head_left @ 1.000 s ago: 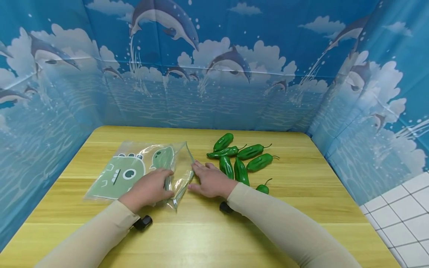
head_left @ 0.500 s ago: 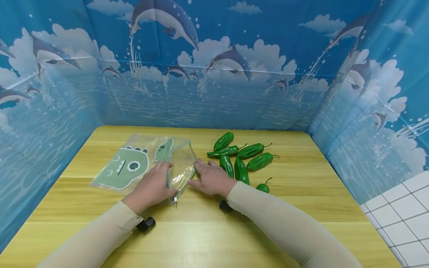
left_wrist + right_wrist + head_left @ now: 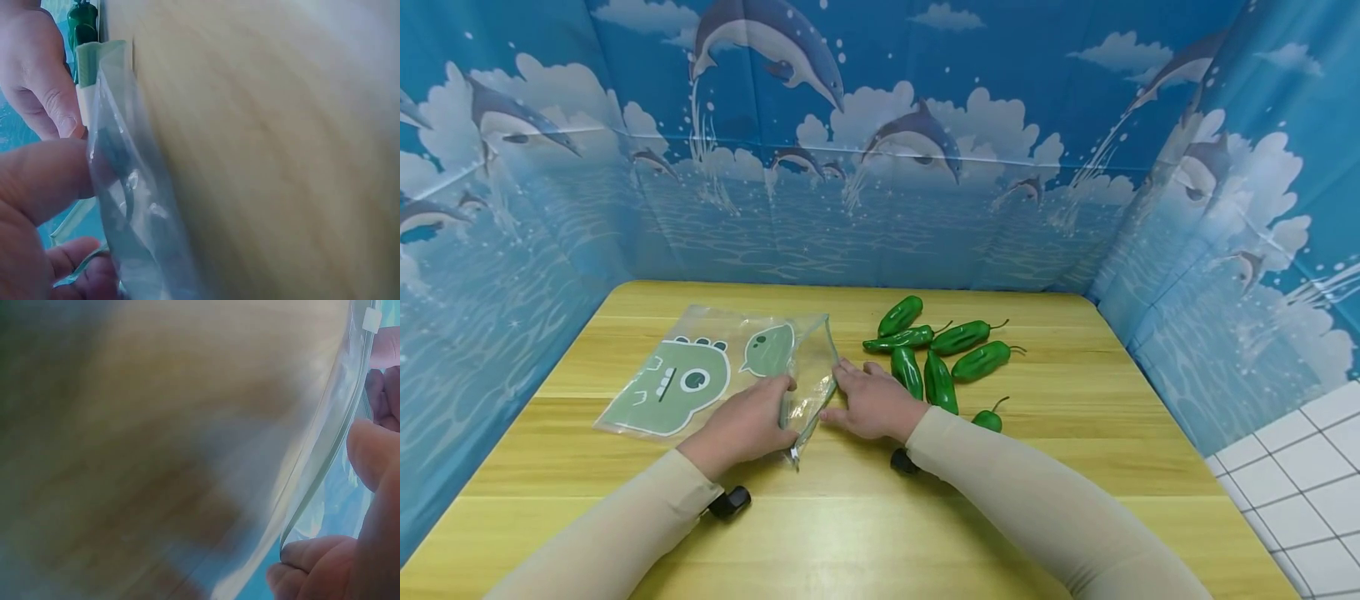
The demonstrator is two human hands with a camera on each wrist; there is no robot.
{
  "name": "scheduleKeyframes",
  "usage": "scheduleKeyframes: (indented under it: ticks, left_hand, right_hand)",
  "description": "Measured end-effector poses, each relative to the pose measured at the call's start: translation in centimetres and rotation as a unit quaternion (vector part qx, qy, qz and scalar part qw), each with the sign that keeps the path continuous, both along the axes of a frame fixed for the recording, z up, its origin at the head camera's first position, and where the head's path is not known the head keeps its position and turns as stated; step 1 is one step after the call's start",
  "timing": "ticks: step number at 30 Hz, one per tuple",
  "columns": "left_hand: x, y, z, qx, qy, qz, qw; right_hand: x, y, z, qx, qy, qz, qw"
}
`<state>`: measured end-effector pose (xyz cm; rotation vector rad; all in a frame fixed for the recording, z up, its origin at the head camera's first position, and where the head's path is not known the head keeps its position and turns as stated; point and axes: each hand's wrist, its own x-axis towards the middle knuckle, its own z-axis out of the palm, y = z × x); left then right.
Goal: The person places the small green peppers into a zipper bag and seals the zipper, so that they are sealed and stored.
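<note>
A clear slider zip bag (image 3: 763,348) with a green cartoon dinosaur print lies on the table, its mouth facing right and spread apart. My left hand (image 3: 747,421) holds one side of the mouth, its thumb against the clear plastic (image 3: 134,206) in the left wrist view. At the opposite rim, my right hand (image 3: 874,400) holds the edge with its fingertips, thumb apart from them. The right wrist view shows the green zip rim (image 3: 322,465) running to those fingertips, with a white slider (image 3: 372,320) near its upper end. Most left fingertips are hidden in the head view.
Several green peppers (image 3: 981,362) lie right of the bag, the nearest ones close behind my right hand. The wooden table (image 3: 820,542) meets dolphin-printed curtains (image 3: 880,225) at its back and sides. White floor tiles (image 3: 1307,475) show at right.
My left hand and the bag have shifted slightly away and to the right over the second. The bag's printed side tilted up, then settled flatter. My right hand has barely moved.
</note>
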<state>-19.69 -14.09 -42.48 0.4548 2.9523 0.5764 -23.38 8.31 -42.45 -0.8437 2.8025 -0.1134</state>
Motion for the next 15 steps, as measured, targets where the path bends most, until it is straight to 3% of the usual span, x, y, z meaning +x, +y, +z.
scheduleKeyframes:
  ticks: [15]
  left_hand:
    - [-0.48,0.22,-0.39,0.013,-0.036,-0.052,0.9979]
  right_hand:
    - [-0.15,-0.07,-0.35,0.014,-0.013,-0.013,0.9997]
